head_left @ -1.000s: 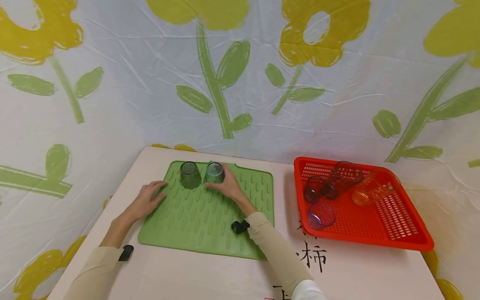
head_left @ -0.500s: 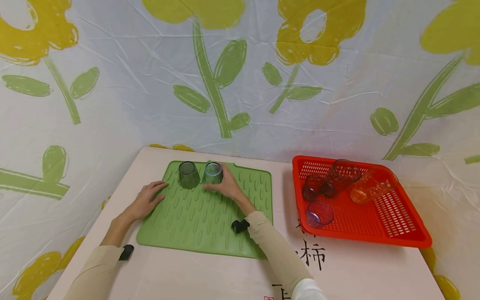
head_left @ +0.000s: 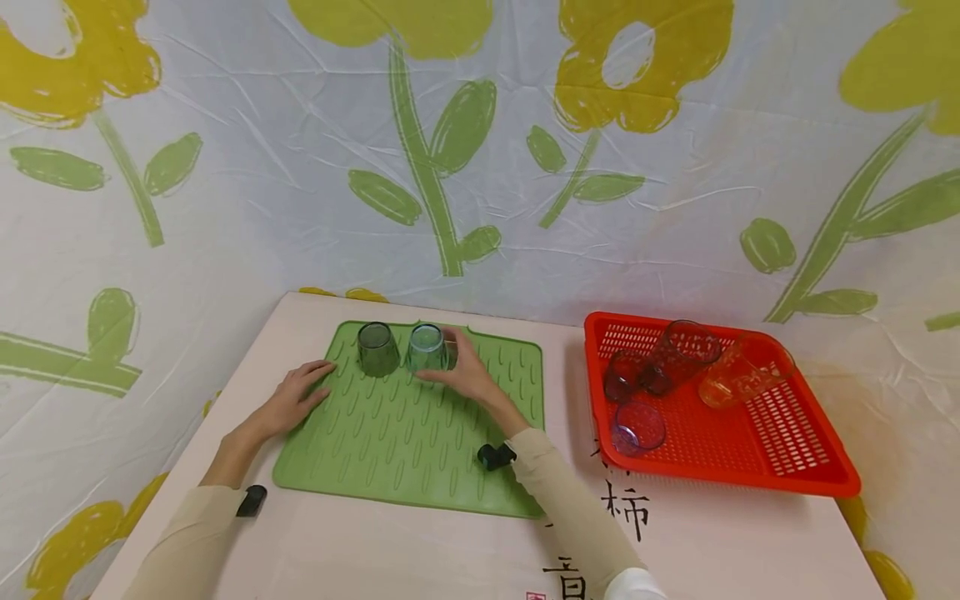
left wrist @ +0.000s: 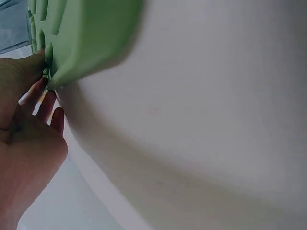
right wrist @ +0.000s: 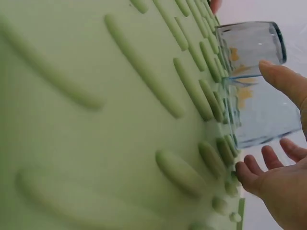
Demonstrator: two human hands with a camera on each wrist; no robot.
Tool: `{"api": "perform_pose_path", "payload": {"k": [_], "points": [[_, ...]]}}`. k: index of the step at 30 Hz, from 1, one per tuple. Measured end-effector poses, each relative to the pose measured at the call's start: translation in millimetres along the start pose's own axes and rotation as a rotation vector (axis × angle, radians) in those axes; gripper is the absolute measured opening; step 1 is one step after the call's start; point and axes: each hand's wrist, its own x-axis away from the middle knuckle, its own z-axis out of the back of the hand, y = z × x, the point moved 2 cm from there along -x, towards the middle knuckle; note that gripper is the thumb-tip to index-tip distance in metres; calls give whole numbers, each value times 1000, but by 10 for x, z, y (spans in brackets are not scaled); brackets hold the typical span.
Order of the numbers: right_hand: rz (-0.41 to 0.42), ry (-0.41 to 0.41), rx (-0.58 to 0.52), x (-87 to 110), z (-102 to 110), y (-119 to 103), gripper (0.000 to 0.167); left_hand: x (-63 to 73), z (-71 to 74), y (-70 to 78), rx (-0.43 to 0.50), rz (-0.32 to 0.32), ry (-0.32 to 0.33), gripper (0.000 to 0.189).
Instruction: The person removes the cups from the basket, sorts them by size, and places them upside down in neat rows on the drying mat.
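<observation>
Two short drinking glasses stand upside down side by side near the back of a green ribbed drying mat (head_left: 375,450). The left one is a grey glass (head_left: 378,352); the right one is a pale blue glass (head_left: 426,350). My right hand (head_left: 471,371) is around the right side of the blue glass. In the right wrist view, its thumb and spread fingers stand off the blue glass (right wrist: 266,115), with a gap below it. My left hand (head_left: 287,402) rests at the mat's left edge, thumb and fingertips touching the mat (left wrist: 103,33), holding no glass.
A red plastic basket (head_left: 720,475) stands on the right of the pale table (head_left: 360,550). Inside are a purple glass (head_left: 639,427), a dark red glass (head_left: 622,375), a tall dark glass (head_left: 686,350) and a tall orange-tinted glass (head_left: 742,375). A flower-printed cloth (head_left: 300,167) hangs behind.
My right hand has loosened from the blue glass and shifted slightly right. Both glasses stay in place on the mat. My left hand has not visibly moved.
</observation>
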Motion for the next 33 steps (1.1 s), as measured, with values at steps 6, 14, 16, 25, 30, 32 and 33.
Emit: {"api": "perform_pose_path", "payload": {"k": [6,14,16,25,30,32,33], "points": [[11,-1,23,121,143,-52,95,-21,-5,-22,2,-16,0,45],[67,6,0,300,334,-181,89,-7,15,-34,-33,-24,9,44],[81,11,3,353,383,-215,87,-1,15,-37,-32,-24,11,44],[82,43,28,605,645,-382,81,-7,-26,-56,-7,-45,34,44],[93,72,44,723,786,-453,77,-19,-26,-28,1,-23,11,45],[93,91,51,764,838,-472,75,-21,-18,-18,-8,-12,3,45],[91,102,55,784,863,-479,73,-22,-15,-11,-8,-8,1,45]]}}
